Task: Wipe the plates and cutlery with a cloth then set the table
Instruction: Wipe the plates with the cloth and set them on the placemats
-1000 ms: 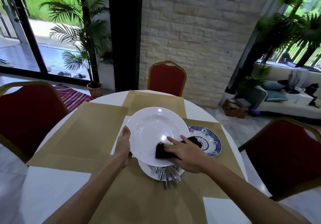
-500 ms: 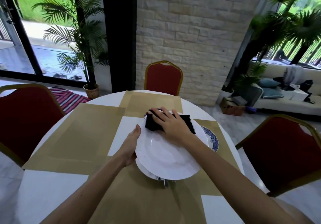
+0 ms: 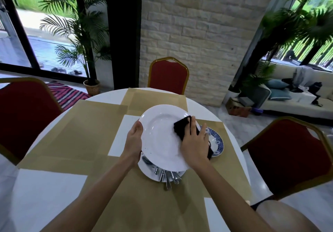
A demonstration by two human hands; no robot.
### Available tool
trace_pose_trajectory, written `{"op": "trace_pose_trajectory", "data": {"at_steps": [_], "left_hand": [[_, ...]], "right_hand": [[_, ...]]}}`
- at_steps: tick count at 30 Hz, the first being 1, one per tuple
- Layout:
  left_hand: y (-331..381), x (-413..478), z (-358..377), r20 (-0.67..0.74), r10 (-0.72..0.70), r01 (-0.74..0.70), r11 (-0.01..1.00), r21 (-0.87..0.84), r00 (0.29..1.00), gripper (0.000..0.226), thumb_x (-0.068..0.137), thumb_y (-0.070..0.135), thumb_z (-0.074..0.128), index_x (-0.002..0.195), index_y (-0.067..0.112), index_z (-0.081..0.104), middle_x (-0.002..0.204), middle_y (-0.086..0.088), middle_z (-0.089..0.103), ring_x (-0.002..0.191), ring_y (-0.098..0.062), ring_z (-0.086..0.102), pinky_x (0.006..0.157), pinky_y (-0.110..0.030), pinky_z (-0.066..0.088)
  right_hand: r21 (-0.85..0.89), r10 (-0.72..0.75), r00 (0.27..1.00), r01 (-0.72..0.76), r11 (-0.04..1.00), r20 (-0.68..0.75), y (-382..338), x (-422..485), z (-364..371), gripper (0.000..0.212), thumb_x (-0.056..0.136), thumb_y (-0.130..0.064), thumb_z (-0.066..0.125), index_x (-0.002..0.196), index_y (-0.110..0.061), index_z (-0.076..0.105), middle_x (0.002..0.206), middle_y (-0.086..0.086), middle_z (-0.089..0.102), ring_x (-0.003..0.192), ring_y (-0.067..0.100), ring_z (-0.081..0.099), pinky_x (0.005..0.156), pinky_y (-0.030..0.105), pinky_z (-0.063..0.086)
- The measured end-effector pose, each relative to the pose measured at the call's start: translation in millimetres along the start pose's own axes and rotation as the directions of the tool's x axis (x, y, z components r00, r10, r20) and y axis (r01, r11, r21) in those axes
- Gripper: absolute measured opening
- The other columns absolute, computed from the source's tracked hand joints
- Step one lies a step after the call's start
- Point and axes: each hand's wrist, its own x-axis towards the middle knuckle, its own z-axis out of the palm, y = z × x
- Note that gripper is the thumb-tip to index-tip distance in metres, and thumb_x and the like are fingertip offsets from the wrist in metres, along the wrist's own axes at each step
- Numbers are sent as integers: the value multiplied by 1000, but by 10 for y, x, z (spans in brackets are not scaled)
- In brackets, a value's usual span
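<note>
Carefully: at frame centre your left hand (image 3: 134, 141) clenches the plate (image 3: 158, 141) by its rim, and your right hand (image 3: 195, 145) presses the cloth (image 3: 181, 128) with flat fingers (image 3: 192, 125); a hard push may drop it onto the cutlery (image 3: 167, 176).

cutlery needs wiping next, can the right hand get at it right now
Probably not yet. The white plate, gripped by the left hand, covers most of the cutlery, and the right hand is pressing the black cloth on it. Only near ends poke out.
</note>
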Motion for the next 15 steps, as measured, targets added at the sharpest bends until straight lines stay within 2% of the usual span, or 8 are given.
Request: {"op": "trace_pose_trajectory", "data": {"at_steps": [2,4,6,8,9,11,13,15], "left_hand": [[-53,21,25,-18,7,-8,1000,-17,1000,35,103,38,33,127,30,57,120,1,66,111,-21,62,92,-42,52],[-112,30,53,-15,-12,12,1000,-28,1000,33,104,37,35,128,30,56,122,1,65,113,-21,61,94,-44,51],[-155,35,73,-22,-41,41,999,-33,999,32,103,35,37,128,24,55,122,-3,65,112,-24,62,88,-40,53],[-166,55,73,-19,-65,64,997,-51,998,34,103,34,39,130,19,54,123,-7,64,113,-27,61,86,-38,53],[-164,74,61,-27,-71,69,995,-67,997,36,103,36,38,131,20,54,124,-7,63,113,-27,61,86,-39,53],[-122,97,25,-53,-70,64,992,-108,996,38,103,38,35,131,20,54,123,-5,64,111,-25,62,83,-38,54],[-69,105,-20,-58,-61,52,989,-135,996,35,103,38,34,123,22,58,116,-2,67,103,-20,65,73,-31,55],[-37,92,-49,-71,-70,59,987,-151,995,30,103,39,32,112,27,59,103,6,69,90,-13,66,64,-29,54]], "right_hand": [[62,0,996,-6,998,94,-87,-150,118,59,102,-32,24,154,-14,3,161,2,-15,145,40,-11,116,55,5],[159,-34,990,13,987,135,-201,-280,167,60,102,-42,20,154,-14,8,161,2,-10,147,32,-10,117,53,-1],[227,-113,985,82,970,129,-325,-396,167,65,99,-52,13,153,-16,12,162,0,-5,148,26,-4,117,50,2],[290,-237,969,210,934,63,-424,-503,128,80,89,-64,-4,152,-20,17,162,-3,3,148,21,5,117,48,7],[316,-294,955,270,910,32,-445,-549,113,84,85,-65,-6,151,-21,21,161,-3,10,147,20,11,117,48,11],[283,-411,910,407,868,-50,-388,-592,113,69,88,-50,14,144,-18,38,154,-4,34,141,19,32,113,51,28],[145,-462,881,472,869,-103,-219,-564,104,55,79,-40,37,124,-19,59,134,-6,59,124,19,55,97,51,47],[63,-450,886,458,887,-110,0,-491,99,52,71,-40,40,113,-22,67,121,-10,66,115,19,62,91,52,51]]}}
